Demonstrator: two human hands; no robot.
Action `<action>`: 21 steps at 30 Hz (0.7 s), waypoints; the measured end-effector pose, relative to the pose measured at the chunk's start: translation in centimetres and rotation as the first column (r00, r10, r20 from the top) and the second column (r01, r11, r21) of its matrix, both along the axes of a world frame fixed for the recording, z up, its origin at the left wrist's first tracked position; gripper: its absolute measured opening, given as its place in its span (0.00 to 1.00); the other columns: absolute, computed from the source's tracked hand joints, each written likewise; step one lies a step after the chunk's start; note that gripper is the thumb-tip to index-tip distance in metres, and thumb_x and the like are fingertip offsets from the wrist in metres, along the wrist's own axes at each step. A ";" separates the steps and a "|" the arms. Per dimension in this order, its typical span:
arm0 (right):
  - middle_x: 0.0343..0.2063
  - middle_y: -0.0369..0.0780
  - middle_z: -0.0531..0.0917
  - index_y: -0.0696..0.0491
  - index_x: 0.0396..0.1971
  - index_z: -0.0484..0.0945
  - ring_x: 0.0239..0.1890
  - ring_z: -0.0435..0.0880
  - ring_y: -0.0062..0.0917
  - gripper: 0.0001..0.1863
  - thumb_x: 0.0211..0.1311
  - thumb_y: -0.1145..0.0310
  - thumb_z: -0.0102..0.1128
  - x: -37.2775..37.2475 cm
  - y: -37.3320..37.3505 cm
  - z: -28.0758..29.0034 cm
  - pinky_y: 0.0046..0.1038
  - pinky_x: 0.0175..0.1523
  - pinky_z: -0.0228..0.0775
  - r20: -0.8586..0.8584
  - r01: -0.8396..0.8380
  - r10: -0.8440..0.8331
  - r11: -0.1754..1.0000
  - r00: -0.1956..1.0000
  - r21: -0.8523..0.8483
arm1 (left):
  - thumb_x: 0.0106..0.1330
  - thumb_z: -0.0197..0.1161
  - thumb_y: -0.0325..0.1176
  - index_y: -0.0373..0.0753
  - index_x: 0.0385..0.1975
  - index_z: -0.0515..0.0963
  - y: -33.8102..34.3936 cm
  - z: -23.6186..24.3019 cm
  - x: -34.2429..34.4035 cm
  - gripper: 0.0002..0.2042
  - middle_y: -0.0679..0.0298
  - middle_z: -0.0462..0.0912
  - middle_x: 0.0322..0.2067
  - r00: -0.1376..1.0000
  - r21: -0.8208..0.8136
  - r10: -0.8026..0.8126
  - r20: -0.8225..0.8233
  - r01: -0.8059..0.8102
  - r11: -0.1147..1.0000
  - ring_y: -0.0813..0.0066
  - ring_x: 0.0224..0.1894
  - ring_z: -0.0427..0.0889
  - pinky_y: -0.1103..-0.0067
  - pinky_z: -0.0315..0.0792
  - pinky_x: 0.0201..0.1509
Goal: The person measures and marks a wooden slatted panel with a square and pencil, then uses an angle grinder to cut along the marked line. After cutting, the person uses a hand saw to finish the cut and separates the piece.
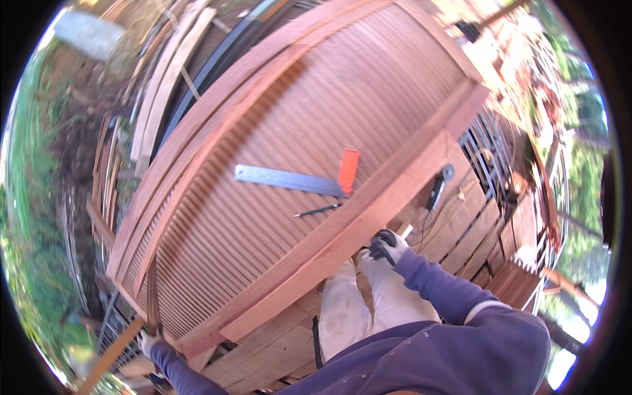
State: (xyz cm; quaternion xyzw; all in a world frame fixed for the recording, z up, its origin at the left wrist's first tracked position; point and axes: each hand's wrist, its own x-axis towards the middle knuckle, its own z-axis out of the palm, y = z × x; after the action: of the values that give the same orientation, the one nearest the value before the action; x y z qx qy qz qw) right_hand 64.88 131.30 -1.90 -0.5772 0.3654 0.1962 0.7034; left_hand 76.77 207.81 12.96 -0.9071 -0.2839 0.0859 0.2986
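A large slatted wooden panel (316, 112) in a reddish frame lies before me. At its near left corner my left hand (150, 342), in a pale glove, is closed around the lower end of a narrow wooden strip (153, 299). My right hand (388, 247), in a white and dark glove, is beside the frame's near rail (359, 230), above my thigh. Its fingers are curled; what they hold, if anything, is hidden. On the slats lie a try square (289, 181) with a metal blade and orange stock, and a dark pencil (318, 210).
Right of the panel, an angle grinder (440, 187) lies on a plank surface (454, 230) with gaps. Long boards (172, 79) are stacked beyond the far left side. Another wooden strip (108, 359) slants outward beside my left hand. Slatted pieces (484, 155) stand at right.
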 end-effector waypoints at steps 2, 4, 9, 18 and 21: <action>0.26 0.37 0.84 0.56 0.38 0.80 0.28 0.82 0.19 0.13 0.68 0.60 0.61 0.7 0.4 -0.9 0.23 0.33 0.75 0.033 -0.015 0.021 0.987 0.999 -0.157 | 0.51 0.75 0.52 0.39 0.59 0.72 -3.7 3.7 1.3 0.37 0.47 0.71 0.61 0.984 -0.018 0.108 -0.141 -0.112 0.994 0.55 0.62 0.72 0.65 0.69 0.63; 0.24 0.37 0.84 0.57 0.35 0.80 0.24 0.81 0.18 0.15 0.67 0.59 0.62 1.9 1.5 0.1 0.25 0.30 0.74 0.057 0.106 -0.097 0.977 0.994 -0.186 | 0.52 0.75 0.50 0.39 0.58 0.73 -3.9 6.3 1.4 0.35 0.48 0.74 0.58 0.986 0.050 0.065 -0.154 -0.058 0.997 0.56 0.59 0.75 0.67 0.72 0.60; 0.22 0.38 0.85 0.54 0.32 0.81 0.23 0.84 0.22 0.15 0.67 0.57 0.58 1.0 0.7 -1.5 0.28 0.27 0.74 -0.117 -0.059 0.042 0.988 0.992 -0.144 | 0.55 0.72 0.45 0.36 0.56 0.75 -14.3 8.2 5.2 0.30 0.50 0.77 0.55 0.977 -0.113 -0.152 0.148 0.170 0.979 0.60 0.56 0.77 0.69 0.73 0.58; 0.39 0.42 0.82 0.51 0.51 0.76 0.44 0.82 0.38 0.25 0.57 0.55 0.66 -0.4 0.6 10.2 0.38 0.48 0.75 0.311 -0.202 0.467 0.765 0.828 -0.611 | 0.61 0.67 0.36 0.33 0.52 0.77 -42.0 3.7 5.0 0.21 0.53 0.81 0.50 0.846 -0.831 -0.005 0.534 0.526 0.180 0.66 0.50 0.80 0.73 0.75 0.54; 0.56 0.43 0.74 0.50 0.55 0.75 0.59 0.73 0.40 0.26 0.54 0.60 0.63 -1.2 1.7 12.8 0.45 0.61 0.69 0.606 0.083 0.607 0.668 0.515 -0.740 | 0.63 0.66 0.32 0.31 0.51 0.78 -52.3 -0.2 3.3 0.18 0.55 0.82 0.48 0.938 -0.913 0.054 0.342 0.346 -0.217 0.68 0.48 0.82 0.74 0.76 0.53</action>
State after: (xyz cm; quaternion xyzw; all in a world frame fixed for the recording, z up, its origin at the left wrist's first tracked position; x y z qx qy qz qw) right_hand 63.69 132.96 10.90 -0.8676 -0.0617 -0.1322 0.4754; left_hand 80.10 155.52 12.71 -0.8304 -0.0384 0.1182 -0.5432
